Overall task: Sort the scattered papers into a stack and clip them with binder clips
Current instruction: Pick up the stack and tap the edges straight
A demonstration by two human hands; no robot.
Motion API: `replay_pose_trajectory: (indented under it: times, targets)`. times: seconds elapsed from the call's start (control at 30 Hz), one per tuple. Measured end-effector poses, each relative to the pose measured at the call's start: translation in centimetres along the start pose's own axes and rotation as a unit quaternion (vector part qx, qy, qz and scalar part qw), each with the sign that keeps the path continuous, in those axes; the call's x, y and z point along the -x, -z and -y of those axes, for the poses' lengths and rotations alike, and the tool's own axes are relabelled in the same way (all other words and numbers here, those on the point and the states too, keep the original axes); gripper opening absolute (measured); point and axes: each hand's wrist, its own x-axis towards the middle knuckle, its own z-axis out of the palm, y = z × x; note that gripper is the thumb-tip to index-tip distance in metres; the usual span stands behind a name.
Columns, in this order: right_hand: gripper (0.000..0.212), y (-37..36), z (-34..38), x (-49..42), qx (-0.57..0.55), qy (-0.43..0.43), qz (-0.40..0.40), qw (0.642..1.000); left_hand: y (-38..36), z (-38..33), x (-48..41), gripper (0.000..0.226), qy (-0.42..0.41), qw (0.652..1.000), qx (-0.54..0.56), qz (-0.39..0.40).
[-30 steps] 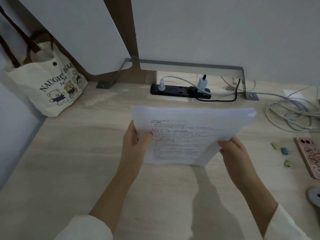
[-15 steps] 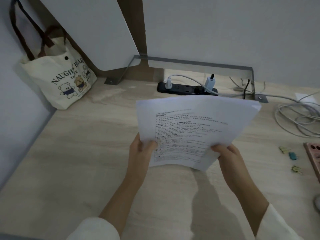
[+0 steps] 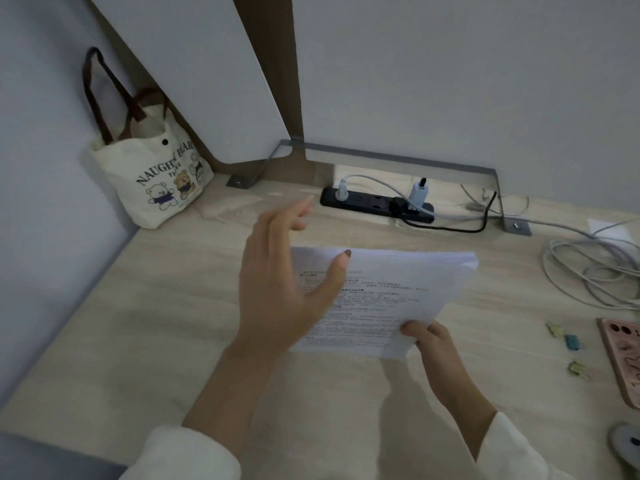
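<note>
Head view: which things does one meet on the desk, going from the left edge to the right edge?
From left: tote bag → left hand → papers → binder clips → phone.

Pink phone (image 3: 623, 362) half off the right edge; print on the papers (image 3: 398, 292) an unreadable blur.

desk (image 3: 104, 341): pale wood grain | back wall (image 3: 450, 64): grey-white panels, beyond right hand (image 3: 436, 348) | side wall (image 3: 34, 237): left of left hand (image 3: 277, 289) | light: dim
</note>
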Motion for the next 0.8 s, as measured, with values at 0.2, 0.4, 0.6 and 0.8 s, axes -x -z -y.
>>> replay_pose_trajectory:
  times: [0.2,0.4,0.6,0.8]
  targets:
    - [0.023,0.5,0.6,0.4,0.033,-0.009,0.027,0.999,-2.9,-3.6,-2.4,0.062,-0.128,0.926,-0.239,0.264]
    - [0.020,0.8,1.1,0.3,0.047,-0.012,0.043,0.998,-2.6,-4.0,-2.7,0.032,-0.099,0.889,-0.253,0.367]
    - [0.018,2.5,1.3,-0.6,0.082,-0.032,0.095,0.992,-1.8,-3.7,-1.8,0.034,-0.126,0.916,-0.199,0.324]
    - [0.049,8.7,3.0,-2.2,0.114,-0.030,0.104,0.988,0.9,-2.6,-2.1,0.030,0.061,0.961,-0.084,0.257]
